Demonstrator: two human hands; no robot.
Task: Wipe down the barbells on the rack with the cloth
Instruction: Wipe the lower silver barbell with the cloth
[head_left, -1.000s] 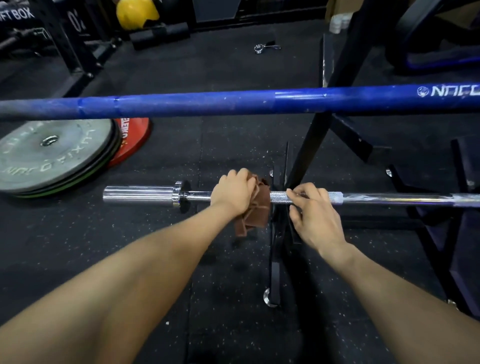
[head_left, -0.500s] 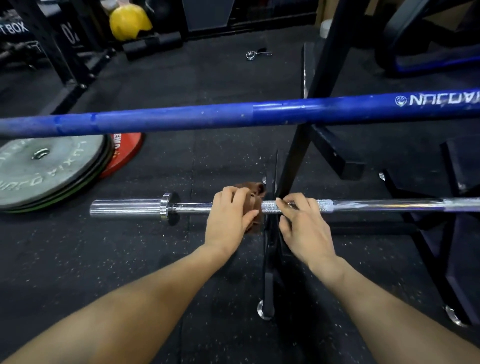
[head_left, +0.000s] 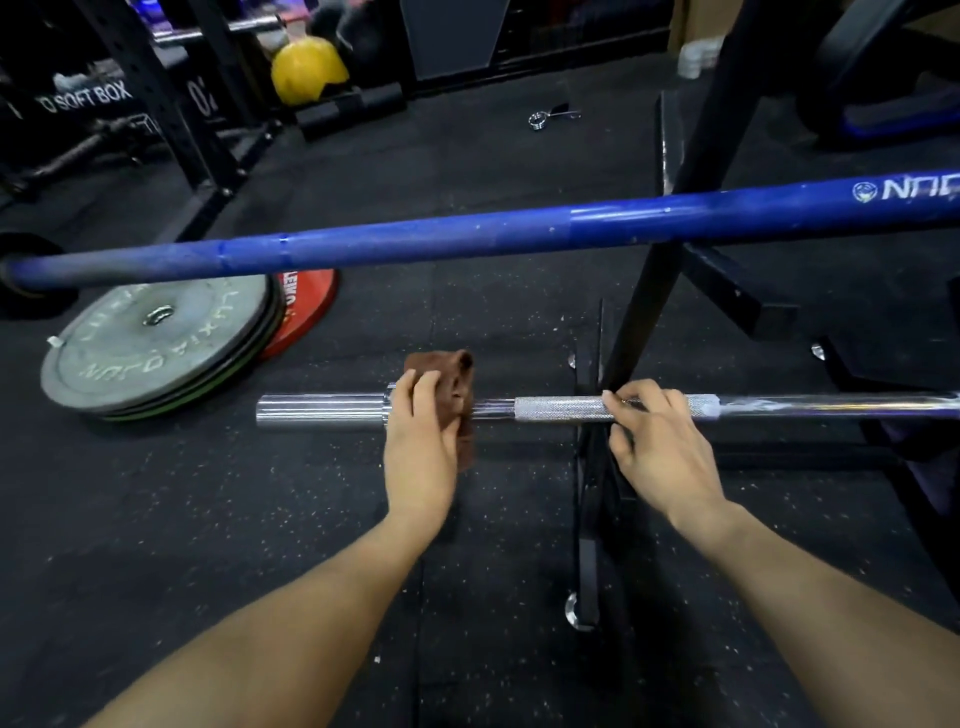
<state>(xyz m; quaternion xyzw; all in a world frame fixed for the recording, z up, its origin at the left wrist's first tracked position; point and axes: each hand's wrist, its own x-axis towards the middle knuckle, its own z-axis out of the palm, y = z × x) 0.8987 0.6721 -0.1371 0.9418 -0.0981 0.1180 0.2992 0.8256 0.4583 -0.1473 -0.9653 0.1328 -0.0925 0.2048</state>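
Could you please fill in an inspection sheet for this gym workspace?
Surface: black speckled rubber floor.
Job's things: chrome barbell and blue barbell on the black rack; brown cloth wrapped on the chrome bar.
Clutter: stacked weight plates, spring collar, yellow ball.
Hands: left hand grips the cloth; right hand holds the knurled part.
Cables: nothing seen.
Surroundings: soft box, bench.
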